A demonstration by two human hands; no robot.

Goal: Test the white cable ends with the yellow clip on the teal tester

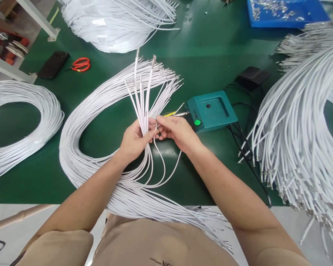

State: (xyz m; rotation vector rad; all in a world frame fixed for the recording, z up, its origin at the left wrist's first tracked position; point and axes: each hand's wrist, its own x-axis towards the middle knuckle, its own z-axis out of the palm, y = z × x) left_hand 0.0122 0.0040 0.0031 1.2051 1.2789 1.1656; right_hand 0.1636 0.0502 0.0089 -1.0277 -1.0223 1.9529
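Observation:
My left hand (135, 139) is closed around several white cables (143, 105), whose metal-tipped ends stick up past the fingers. Close beside it, my right hand (180, 132) pinches a small metal piece (156, 125) at the end of one white cable; its exact kind is too small to tell. The fingertips of both hands nearly meet there. Beneath the hands, a large looped bundle of white cables (72, 136) lies on the green table and hangs over its front edge. Just right of my right hand sits a teal device (211, 111) with a green button and a metal tip.
More white cable coils lie left (48, 111), at the back (116, 26) and right (291, 122). Red-handled scissors (81, 64) and a black phone (53, 64) rest at back left. A blue tray (288, 22) holds small metal parts. Black cords (246, 147) trail from the device.

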